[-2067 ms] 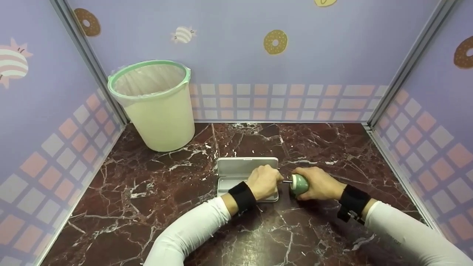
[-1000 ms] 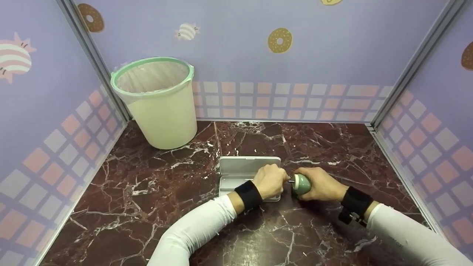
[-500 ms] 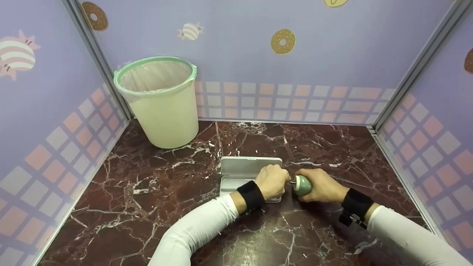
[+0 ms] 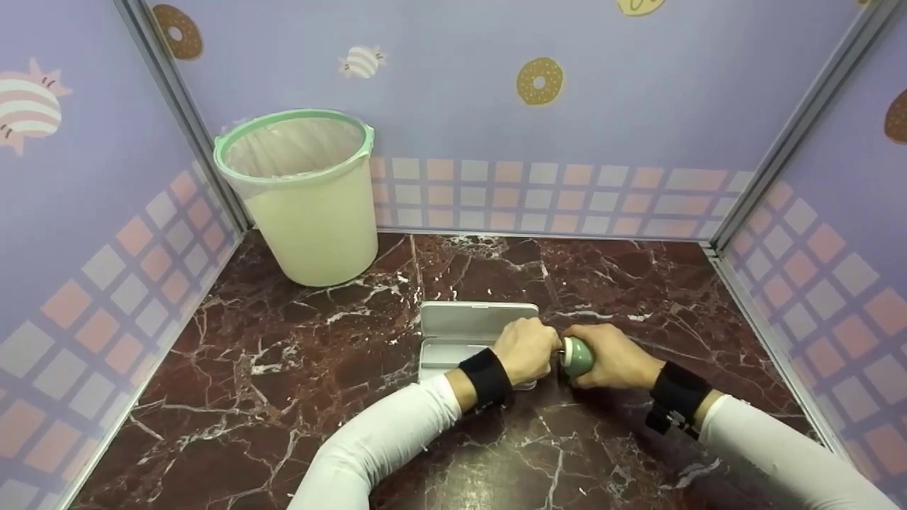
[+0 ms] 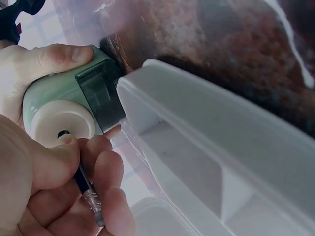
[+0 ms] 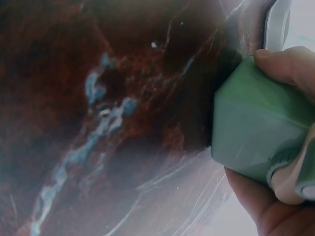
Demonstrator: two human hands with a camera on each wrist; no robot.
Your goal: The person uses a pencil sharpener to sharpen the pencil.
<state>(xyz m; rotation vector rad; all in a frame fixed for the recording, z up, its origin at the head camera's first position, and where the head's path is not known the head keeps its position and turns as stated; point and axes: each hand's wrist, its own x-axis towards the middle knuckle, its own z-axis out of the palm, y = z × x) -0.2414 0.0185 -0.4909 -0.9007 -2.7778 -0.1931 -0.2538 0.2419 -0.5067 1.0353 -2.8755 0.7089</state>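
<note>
My left hand [image 4: 526,350] pinches a dark pencil [image 5: 83,181] between thumb and fingers; its eraser end in a metal band sticks out past my fingers. The pencil's other end sits in the round cream opening of a green pencil sharpener [image 4: 577,356]. My right hand [image 4: 615,355] grips the sharpener's body around its sides. A dark see-through shavings drawer [image 5: 102,93] shows on its side in the left wrist view, and a crank handle [image 6: 290,182] in the right wrist view. A white pencil case [image 4: 443,352] lies open behind and under my left hand.
A pale bin [image 4: 312,234] with a green rim and a plastic liner stands at the back left. Patterned walls close off the back and both sides of the dark red marbled table [image 4: 283,425]. Small white specks lie on the table near the case.
My left hand has moved slightly right, closer to the sharpener, so less of the pencil shows between them. My right hand keeps its grip on the sharpener. The head view has shifted a little.
</note>
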